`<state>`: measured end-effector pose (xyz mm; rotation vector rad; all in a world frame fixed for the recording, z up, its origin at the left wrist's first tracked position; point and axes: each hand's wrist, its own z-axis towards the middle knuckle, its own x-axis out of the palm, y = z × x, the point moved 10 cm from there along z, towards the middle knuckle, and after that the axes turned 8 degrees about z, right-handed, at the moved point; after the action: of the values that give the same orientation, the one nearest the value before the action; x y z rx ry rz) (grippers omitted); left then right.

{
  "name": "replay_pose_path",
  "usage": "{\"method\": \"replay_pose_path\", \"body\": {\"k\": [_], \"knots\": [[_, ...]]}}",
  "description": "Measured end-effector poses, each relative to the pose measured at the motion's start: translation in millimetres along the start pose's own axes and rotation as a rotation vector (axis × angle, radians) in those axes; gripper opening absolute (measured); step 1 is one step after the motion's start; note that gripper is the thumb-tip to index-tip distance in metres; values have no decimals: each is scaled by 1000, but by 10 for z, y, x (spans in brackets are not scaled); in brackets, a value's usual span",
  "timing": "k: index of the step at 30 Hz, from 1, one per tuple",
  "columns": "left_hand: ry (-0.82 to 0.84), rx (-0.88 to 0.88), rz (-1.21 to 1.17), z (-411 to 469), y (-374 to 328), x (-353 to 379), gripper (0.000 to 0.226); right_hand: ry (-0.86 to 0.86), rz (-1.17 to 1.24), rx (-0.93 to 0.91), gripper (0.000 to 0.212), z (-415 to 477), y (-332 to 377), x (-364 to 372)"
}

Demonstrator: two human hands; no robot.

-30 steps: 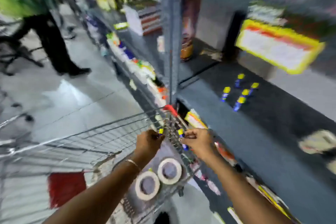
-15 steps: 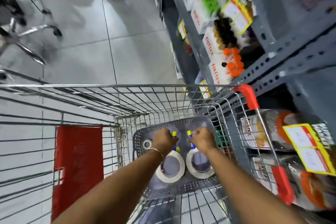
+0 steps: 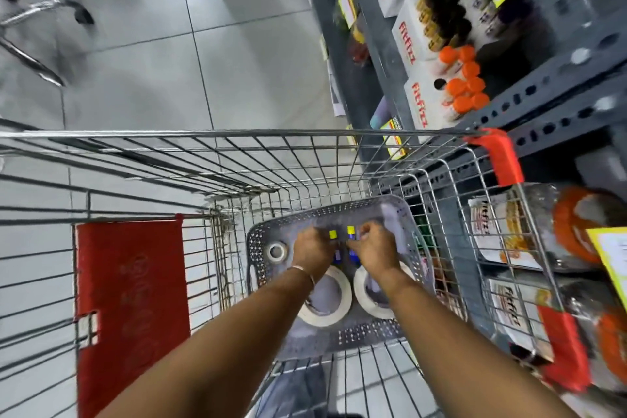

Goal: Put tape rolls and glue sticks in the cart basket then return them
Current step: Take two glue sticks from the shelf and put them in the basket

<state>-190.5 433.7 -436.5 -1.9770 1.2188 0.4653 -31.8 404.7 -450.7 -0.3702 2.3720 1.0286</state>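
A grey perforated basket point(image 3: 342, 338) lies at the bottom of the wire cart point(image 3: 237, 159). Two large white tape rolls point(image 3: 334, 314) sit side by side in its near half, and a small tape roll point(image 3: 277, 252) lies at its left. My left hand point(image 3: 310, 246) grips a blue glue stick with a yellow cap point(image 3: 333, 234) low over the basket. My right hand point(image 3: 375, 246) grips a second yellow-capped glue stick point(image 3: 350, 231) right beside it. The two hands nearly touch above the basket's middle.
A red plastic flap point(image 3: 130, 299) hangs on the cart's left side, and red corner guards point(image 3: 502, 159) mark its right rim. Grey metal shelves point(image 3: 543, 92) with boxed bottles and orange caps point(image 3: 463, 81) stand close on the right. Tiled floor point(image 3: 169, 54) lies ahead.
Both hands came away from the shelf side and went down into the cart with the glue sticks. They now sit lower and further forward over the basket, past the large tape rolls.
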Motion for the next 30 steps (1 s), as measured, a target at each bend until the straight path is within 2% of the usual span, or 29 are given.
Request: {"method": "replay_pose_path", "body": {"k": [2, 4, 8, 13, 15, 19, 23, 30], "knots": [[-5, 36, 20, -57, 51, 8, 23, 14, -76, -16, 24, -30, 9, -97], [-34, 103, 141, -167, 98, 16, 29, 57, -293, -73, 38, -52, 44, -214], [-26, 247, 537, -482, 172, 281, 70, 252, -719, -245, 77, -235, 62, -255], [46, 208, 641, -728, 313, 570, 111, 417, -1023, -406, 103, -512, -199, -82], [73, 216, 685, -774, 332, 641, 110, 485, -1115, -402, 122, -557, -333, -17], [100, 200, 701, -793, 327, 686, 107, 434, -1244, -475, 132, -593, -285, 2], [82, 218, 694, -747, 299, 712, 103, 412, -1297, -490, 134, -582, -263, 27], [80, 243, 684, -785, 291, 653, 113, 386, -1252, -474, 128, -665, -225, 38]]}}
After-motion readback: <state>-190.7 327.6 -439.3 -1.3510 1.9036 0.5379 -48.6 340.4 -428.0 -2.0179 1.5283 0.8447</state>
